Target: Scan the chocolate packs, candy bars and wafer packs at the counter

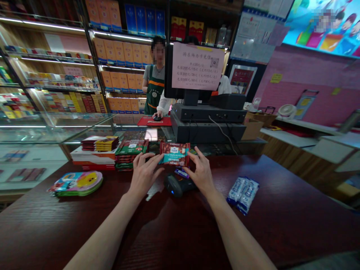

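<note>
A brown and teal hazelnut chocolate packet [174, 153] faces me between my two hands, its printed front upright. My left hand [146, 172] has its fingertips on the packet's left edge, with the thumb lower and a little apart. At the right edge, my right hand [201, 170] holds it with fingers near the upper corner and thumb near the lower one. Just below lie a small purple wrapped sweet [182, 173] and a dark barcode scanner [177, 185] with a blue light. Left of the packet is a stack of green and brown chocolate packets [131, 147].
Red and yellow packets [106, 143] lie on a white and orange box [94, 156]. Colourful cartoon packs [77, 183] are at the left, blue-white sachets [243, 193] at the right. Behind stands a till with a paper sign [197, 67]; a person in a green apron [154, 90] is beyond.
</note>
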Tool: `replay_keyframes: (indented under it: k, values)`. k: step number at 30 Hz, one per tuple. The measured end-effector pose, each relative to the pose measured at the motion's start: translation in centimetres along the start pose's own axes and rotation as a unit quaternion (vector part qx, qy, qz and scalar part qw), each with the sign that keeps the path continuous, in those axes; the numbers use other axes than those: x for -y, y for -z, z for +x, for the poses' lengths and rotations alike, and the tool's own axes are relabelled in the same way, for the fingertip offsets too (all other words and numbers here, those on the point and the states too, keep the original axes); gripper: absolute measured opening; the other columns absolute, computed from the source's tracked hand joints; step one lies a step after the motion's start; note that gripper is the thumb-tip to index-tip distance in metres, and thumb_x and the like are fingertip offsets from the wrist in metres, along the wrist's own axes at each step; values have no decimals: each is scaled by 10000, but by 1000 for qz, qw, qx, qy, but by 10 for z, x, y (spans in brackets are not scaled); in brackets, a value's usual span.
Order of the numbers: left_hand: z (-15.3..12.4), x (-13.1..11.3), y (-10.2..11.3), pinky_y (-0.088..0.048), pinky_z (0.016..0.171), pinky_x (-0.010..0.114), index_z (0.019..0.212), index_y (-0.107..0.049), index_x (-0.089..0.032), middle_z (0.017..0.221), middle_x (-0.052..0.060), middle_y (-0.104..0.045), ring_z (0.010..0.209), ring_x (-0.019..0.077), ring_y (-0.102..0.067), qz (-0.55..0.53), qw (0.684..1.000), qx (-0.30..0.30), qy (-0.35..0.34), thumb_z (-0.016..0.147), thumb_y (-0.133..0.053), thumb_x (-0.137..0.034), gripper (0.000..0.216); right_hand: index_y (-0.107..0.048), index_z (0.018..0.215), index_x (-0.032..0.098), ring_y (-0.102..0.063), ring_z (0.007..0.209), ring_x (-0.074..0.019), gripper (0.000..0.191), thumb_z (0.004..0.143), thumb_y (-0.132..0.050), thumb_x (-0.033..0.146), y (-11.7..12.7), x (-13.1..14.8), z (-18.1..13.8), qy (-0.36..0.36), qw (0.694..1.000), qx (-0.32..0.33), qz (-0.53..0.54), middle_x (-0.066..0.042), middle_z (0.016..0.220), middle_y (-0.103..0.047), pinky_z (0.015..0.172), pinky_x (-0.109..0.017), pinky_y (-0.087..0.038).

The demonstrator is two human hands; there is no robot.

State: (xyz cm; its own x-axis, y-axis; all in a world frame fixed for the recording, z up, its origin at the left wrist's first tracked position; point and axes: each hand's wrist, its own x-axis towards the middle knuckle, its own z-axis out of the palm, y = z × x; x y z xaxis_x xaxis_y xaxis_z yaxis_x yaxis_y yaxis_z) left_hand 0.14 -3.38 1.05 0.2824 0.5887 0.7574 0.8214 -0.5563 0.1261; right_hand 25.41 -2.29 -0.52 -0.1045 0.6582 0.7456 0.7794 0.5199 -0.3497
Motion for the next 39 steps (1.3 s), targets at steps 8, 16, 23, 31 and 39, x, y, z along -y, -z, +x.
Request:
replay_keyframes:
  k: [8, 16, 23, 31, 39]
  values:
    - [2, -2, 7, -22, 1232, 656, 1380, -598, -321, 1226, 31, -741, 1318, 305, -519, 60, 997, -45, -15, 938, -637, -331, 444, -570, 1372, 189, -412, 1445, -326, 519, 897, -686, 363, -3, 11, 2, 39, 998, -16, -48, -202, 1535, -451, 1122, -527, -381]
    - [4, 3, 12, 5, 1234, 654, 1366, -615, -314, 1230, 24, -739, 1311, 318, -523, 87, 994, -59, -3, 931, -651, -322, 436, -566, 1370, 168, -379, 1468, -315, 505, 897, -681, 302, -3, 24, 11, 75, 994, -12, -79, -213, 1525, -461, 1129, -517, -381]
    - [10, 11, 22, 38, 1230, 663, 1373, -606, -317, 1240, 27, -735, 1323, 321, -517, 102, 993, -56, 17, 941, -636, -315, 433, -560, 1368, 143, -342, 1491, -306, 491, 903, -665, 259, -7, 39, 32, 105, 990, 11, -98, -212, 1504, -493, 1155, -517, -340]
    - [10, 35, 42, 41, 1232, 644, 1376, -600, -311, 1225, 24, -740, 1333, 320, -498, 139, 988, -58, 34, 954, -613, -309, 422, -557, 1375, 134, -349, 1487, -295, 490, 908, -656, 244, -26, 66, 53, 95, 992, 36, -73, -211, 1485, -513, 1167, -504, -327]
    - [5, 72, 56, 43, 1229, 644, 1353, -615, -301, 1265, 24, -722, 1301, 312, -521, 159, 985, -47, 57, 947, -616, -292, 406, -581, 1359, 140, -374, 1469, -302, 522, 870, -713, 269, -62, 92, 73, 60, 995, 70, -24, -223, 1493, -497, 1151, -502, -359]
